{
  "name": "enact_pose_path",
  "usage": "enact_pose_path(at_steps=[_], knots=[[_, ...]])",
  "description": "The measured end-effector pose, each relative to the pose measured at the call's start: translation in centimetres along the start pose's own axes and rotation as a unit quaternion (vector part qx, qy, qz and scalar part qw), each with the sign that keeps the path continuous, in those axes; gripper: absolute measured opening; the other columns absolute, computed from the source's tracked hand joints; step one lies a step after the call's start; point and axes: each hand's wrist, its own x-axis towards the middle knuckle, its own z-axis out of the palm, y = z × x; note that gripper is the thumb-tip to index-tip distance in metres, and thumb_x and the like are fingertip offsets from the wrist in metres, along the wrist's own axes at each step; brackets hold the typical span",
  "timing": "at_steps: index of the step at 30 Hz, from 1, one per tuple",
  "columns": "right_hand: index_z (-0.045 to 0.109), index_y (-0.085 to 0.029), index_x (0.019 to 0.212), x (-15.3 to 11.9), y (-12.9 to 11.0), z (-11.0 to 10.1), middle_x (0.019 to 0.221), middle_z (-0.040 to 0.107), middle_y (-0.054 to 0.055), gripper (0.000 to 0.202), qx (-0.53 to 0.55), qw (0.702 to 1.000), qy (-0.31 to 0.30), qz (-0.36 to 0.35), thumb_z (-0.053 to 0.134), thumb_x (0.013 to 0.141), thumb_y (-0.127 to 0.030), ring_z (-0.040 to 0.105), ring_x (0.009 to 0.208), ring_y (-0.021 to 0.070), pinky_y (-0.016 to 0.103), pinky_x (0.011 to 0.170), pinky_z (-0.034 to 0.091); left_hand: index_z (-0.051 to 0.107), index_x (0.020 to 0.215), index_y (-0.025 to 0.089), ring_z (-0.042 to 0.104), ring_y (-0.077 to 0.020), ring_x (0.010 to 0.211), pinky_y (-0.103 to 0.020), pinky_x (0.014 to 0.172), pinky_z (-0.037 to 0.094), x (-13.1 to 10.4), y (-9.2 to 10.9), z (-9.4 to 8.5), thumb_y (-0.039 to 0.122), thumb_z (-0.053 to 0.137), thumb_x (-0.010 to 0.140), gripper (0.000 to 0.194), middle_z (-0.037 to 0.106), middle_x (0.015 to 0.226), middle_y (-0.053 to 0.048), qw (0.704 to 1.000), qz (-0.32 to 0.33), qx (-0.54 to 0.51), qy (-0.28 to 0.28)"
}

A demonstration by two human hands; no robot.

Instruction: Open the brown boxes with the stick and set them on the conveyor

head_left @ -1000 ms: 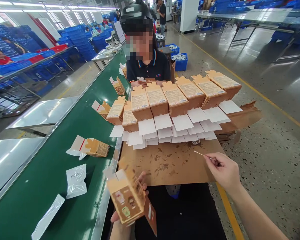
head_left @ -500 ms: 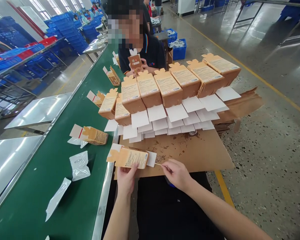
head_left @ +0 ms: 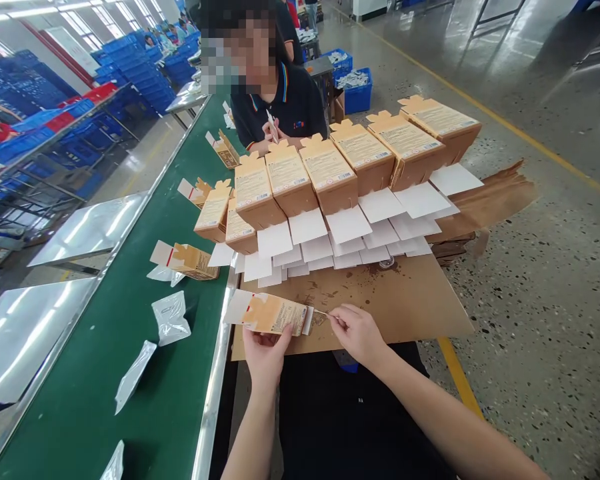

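Note:
My left hand (head_left: 265, 353) is closed around an open-ended tan cardboard box (head_left: 277, 315) with printed text. The box lies nearly level, its large white flap (head_left: 237, 307) pointing left and a small white flap (head_left: 308, 321) at its right end. To the right of that end, my right hand (head_left: 357, 333) pinches a thin pale strip (head_left: 323, 313) between thumb and fingertips. The strip reaches to the small flap; whether it is stuck there I cannot tell. Beneath both hands is a brown cardboard sheet (head_left: 405, 293) with dark stains.
Stacked tan boxes (head_left: 327, 163) with white flaps stand behind the sheet. On the green conveyor belt (head_left: 155, 420) lie silvery pouches (head_left: 171, 318) and another open box (head_left: 195, 261). A metal rail (head_left: 213, 393) edges the belt. A co-worker (head_left: 300, 100) sits beyond the stack.
My box has tilted, so its right flap looks narrower. My right hand keeps its pinch on the strip. Pouches and box on the belt have moved away from me. The co-worker's hands have turned their item.

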Motion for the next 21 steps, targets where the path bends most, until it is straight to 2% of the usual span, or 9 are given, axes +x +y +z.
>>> enact_pose_path(at_steps=[3, 8, 15, 19, 21], knots=[[0.081, -0.026, 0.094, -1.0, -0.1, -1.8, 0.074, 0.065, -0.002, 0.035, 0.008, 0.999, 0.029, 0.021, 0.062, 0.122, -0.025, 0.056, 0.064, 0.0157, 0.028, 0.063, 0.049, 0.07, 0.146, 0.026, 0.089, -0.0365, 0.133, -0.058, 0.124, 0.07, -0.8, -0.1, -0.1, 0.046, 0.123, 0.066, 0.098, 0.085, 0.146, -0.017, 1.0, 0.012, 0.027, -0.002], [0.083, -0.027, 0.092, -2.1, -0.5, -4.1, 0.072, 0.067, -0.001, 0.031, 0.045, 0.995, 0.072, 0.051, 0.07, 0.12, -0.03, 0.057, 0.061, 0.0156, 0.028, 0.06, 0.05, 0.07, 0.147, 0.026, 0.088, -0.0403, 0.134, -0.06, 0.123, 0.071, -1.9, 0.4, 0.8, 0.042, 0.123, 0.063, 0.1, 0.084, 0.146, -0.017, 0.996, 0.016, 0.086, 0.021], [0.082, -0.027, 0.087, -3.2, -1.5, -5.6, 0.069, 0.066, 0.0, 0.041, 0.039, 0.991, 0.094, 0.085, 0.067, 0.122, -0.042, 0.056, 0.058, 0.0159, 0.028, 0.058, 0.055, 0.07, 0.15, 0.028, 0.083, -0.0427, 0.145, -0.062, 0.131, 0.064, -2.6, -0.1, 1.9, 0.046, 0.116, 0.071, 0.094, 0.084, 0.144, -0.015, 0.986, 0.05, 0.151, 0.042], [0.078, -0.028, 0.081, -3.0, -2.1, -6.2, 0.066, 0.062, -0.001, 0.051, 0.044, 0.992, 0.095, 0.074, 0.065, 0.124, -0.05, 0.055, 0.056, 0.0159, 0.029, 0.056, 0.053, 0.07, 0.147, 0.026, 0.085, -0.0442, 0.14, -0.063, 0.125, 0.067, -2.8, -0.7, 2.5, 0.05, 0.114, 0.072, 0.09, 0.085, 0.141, -0.018, 0.986, 0.045, 0.156, 0.026], [0.078, -0.028, 0.079, -2.7, -2.1, -6.8, 0.064, 0.06, -0.002, 0.053, 0.044, 0.992, 0.099, 0.065, 0.065, 0.124, -0.053, 0.054, 0.054, 0.016, 0.029, 0.053, 0.051, 0.071, 0.146, 0.025, 0.086, -0.0448, 0.135, -0.064, 0.122, 0.069, -2.6, -0.7, 2.4, 0.053, 0.113, 0.072, 0.089, 0.084, 0.142, -0.019, 0.988, 0.047, 0.146, 0.037]])
